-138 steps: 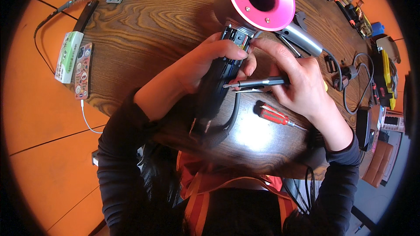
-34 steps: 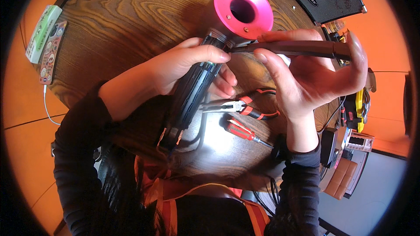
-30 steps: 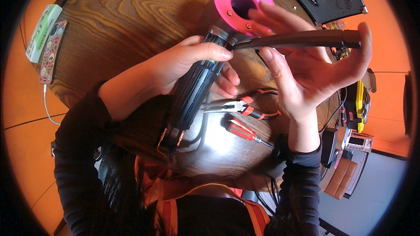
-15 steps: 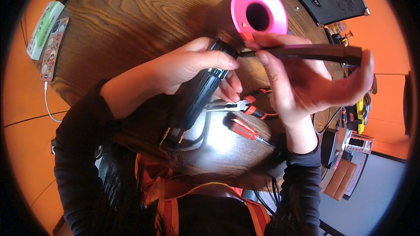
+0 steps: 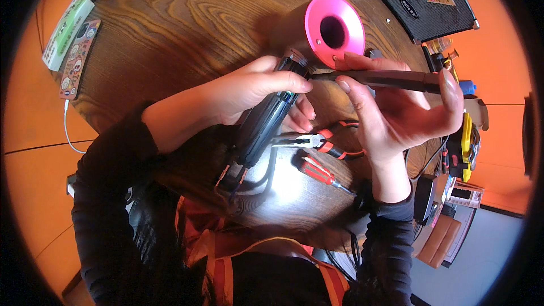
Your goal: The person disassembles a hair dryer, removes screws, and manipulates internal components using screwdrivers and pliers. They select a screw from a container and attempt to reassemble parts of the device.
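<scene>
My left hand (image 5: 252,88) is wrapped round the slim black handle (image 5: 255,133) of what looks like a hair dryer, its opened lower end slanting toward me. Copper-coloured bits show at that lower end. My right hand (image 5: 388,116) grips a dark screwdriver (image 5: 391,78) lying nearly level, one finger bent against its butt end. The screwdriver's tip meets the upper part of the handle, beside my left thumb; the exact contact point is too small to make out. Just beyond stands the dryer's round head with a pink ring (image 5: 356,25); whether it joins the handle is hidden.
Under my hands lie pliers with red and black grips (image 5: 334,146) and a red screwdriver (image 5: 318,170). A grey corrugated cord sleeve (image 5: 249,203) curves near the table edge. At left are a patterned phone (image 5: 79,59) and a green-white box (image 5: 67,31); a black speaker (image 5: 425,5) stands far right.
The screwdriver's butt end and my right fingers have shifted left and slightly down. The pink-ringed head sits lower in the picture, and the whole view has moved a little. Both grips stay the same.
</scene>
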Tool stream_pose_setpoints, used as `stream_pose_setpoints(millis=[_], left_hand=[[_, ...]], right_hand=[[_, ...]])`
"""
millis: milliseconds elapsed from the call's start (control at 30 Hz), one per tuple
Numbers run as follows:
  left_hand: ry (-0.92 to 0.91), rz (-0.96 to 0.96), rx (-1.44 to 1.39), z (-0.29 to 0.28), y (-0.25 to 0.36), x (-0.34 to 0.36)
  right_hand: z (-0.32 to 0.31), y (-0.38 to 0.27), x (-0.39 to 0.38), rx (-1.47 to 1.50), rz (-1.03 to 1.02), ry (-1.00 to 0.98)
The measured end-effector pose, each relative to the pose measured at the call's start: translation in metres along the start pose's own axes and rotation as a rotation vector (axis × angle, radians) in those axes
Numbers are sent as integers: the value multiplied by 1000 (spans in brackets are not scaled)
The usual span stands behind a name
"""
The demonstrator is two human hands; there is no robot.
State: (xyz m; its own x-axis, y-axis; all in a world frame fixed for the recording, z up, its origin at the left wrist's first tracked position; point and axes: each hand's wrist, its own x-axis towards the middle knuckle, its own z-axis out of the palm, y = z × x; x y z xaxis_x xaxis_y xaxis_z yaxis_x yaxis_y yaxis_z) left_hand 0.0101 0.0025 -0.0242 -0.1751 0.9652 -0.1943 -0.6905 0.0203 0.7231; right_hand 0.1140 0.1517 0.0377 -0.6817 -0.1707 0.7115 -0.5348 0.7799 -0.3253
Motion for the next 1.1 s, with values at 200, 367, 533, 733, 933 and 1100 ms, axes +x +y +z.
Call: stream_pose_setpoints(millis=[200, 367, 533, 733, 933, 1100], left_hand=[[1, 14, -24, 0, 3, -2], [0, 22, 10, 1, 1, 0], [49, 63, -31, 2, 1, 0], [79, 82, -71, 1, 5, 0], [84, 46, -19, -1, 3, 1], [101, 67, -17, -1, 1, 1]], right_hand=[[-2, 6, 7, 233, 17, -126], [0, 0, 6, 153, 7, -48], [5, 1, 3, 145, -1, 22], [-13, 6, 17, 321, 0, -245], [-17, 3, 18, 210, -55, -306], [0, 3, 7, 179, -52, 13]])
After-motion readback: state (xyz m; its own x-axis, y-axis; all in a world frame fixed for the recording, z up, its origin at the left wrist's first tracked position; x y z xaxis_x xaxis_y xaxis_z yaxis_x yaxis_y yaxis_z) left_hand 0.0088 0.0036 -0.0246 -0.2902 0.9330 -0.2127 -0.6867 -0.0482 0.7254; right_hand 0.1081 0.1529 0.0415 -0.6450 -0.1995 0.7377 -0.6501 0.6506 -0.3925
